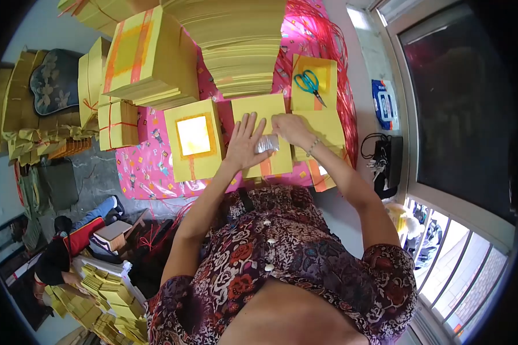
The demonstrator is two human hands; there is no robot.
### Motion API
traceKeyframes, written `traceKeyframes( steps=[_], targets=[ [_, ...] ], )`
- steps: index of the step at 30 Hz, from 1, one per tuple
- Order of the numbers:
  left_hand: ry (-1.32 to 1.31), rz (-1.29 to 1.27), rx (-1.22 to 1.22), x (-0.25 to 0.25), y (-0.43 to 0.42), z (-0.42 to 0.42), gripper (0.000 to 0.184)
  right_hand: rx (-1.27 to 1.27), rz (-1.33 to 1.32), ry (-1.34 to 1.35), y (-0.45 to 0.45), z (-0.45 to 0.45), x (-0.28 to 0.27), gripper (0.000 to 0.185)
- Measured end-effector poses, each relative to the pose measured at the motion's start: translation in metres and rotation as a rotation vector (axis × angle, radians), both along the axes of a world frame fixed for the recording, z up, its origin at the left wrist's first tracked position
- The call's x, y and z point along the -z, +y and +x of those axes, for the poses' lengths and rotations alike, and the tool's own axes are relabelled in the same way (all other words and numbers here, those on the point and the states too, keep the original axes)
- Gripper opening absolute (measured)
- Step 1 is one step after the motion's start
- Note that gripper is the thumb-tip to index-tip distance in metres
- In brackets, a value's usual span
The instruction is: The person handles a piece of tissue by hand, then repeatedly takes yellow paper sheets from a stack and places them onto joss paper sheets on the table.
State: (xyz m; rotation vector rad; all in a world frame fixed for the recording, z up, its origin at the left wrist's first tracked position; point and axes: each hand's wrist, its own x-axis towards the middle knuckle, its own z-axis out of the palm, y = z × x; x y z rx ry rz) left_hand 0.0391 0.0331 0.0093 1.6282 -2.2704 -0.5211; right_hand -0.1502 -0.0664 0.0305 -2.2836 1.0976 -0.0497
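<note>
My left hand (247, 144) lies flat with fingers stretched out on a yellow paper sheet (259, 107) in front of me. A shiny silver foil patch (267, 144) shows on that sheet beside my left thumb. My right hand (293, 130) is closed, its fingers curled together at the sheet's right edge; what they pinch, if anything, is hidden. To the left lies a yellow paper stack (181, 168) with a bright, glaring square framed in orange. On the right, another yellow paper stack (323, 127) sits partly under my right wrist.
Teal-handled scissors (308, 82) rest on yellow paper at the back right. Tall bundles of yellow paper (149, 54) stand at the back, on a pink patterned cloth (147, 172). Red strings (345, 75) hang along the right edge. Another person (57, 261) is at lower left.
</note>
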Motion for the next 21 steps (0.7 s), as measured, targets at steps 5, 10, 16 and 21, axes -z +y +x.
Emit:
traceKeyframes(
  steps=[5,10,16,21],
  targets=[
    [-0.039,0.036,0.021,0.005,-0.001,0.001,0.096,-0.03,-0.046,-0.008,-0.003,-0.003,0.005,0.023],
    [-0.023,0.062,0.019,-0.003,-0.003,0.005,0.093,-0.102,-0.229,-0.149,-0.001,-0.001,-0.018,0.034],
    [0.006,0.007,0.012,-0.013,-0.01,0.01,0.083,-0.361,-0.404,0.0,-0.012,-0.004,-0.02,0.034],
    [-0.041,-0.184,-0.062,-0.014,-0.024,0.009,0.054,-0.39,-0.444,-0.066,-0.025,-0.005,-0.025,0.028]
  ],
)
